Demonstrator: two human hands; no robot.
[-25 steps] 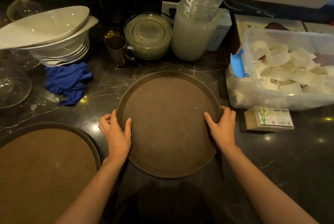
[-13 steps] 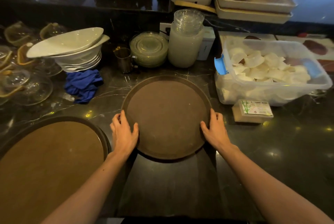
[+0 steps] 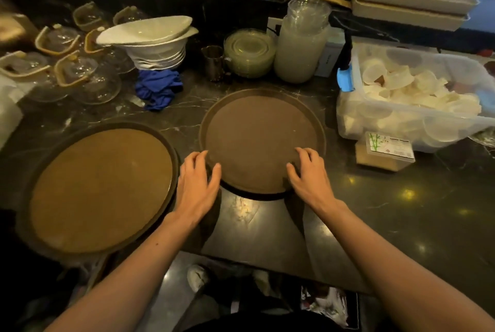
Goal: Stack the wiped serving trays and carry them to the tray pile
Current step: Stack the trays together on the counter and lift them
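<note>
Two round brown trays lie flat on the dark marble counter [image 3: 401,211]. The smaller tray [image 3: 261,139] sits in the middle of the view; the larger tray [image 3: 99,189] lies to its left, close beside it but apart, with its near edge hanging over the counter's front edge. Being round, neither tray has a long axis; both face up with their rims raised.

The left hand [image 3: 197,184] rests on the near left rim of the smaller tray, fingers spread and loosely curled over the edge, the thumb lying on the tray's inner surface. The right hand [image 3: 310,176] does the same at the near right rim, fingers bent and the thumb on the surface. Neither hand is closed tight. The tray's near edge casts a shadow on the counter, but whether it is lifted cannot be told.

Behind the trays stand one stack of white bowls [image 3: 152,42], one crumpled blue cloth [image 3: 159,88], one small metal cup [image 3: 213,62], one stack of clear glass plates [image 3: 250,53] and one tall cloudy jar [image 3: 300,48] topped with stacked clear bowls. At the far left are several glass domes with light handles [image 3: 69,72]; their number is hard to count. On the right a clear plastic bin [image 3: 412,96] with a blue latch holds many white cups. A small box [image 3: 384,151] in front of it bears a green bamboo drawing and print too small to read.
</note>
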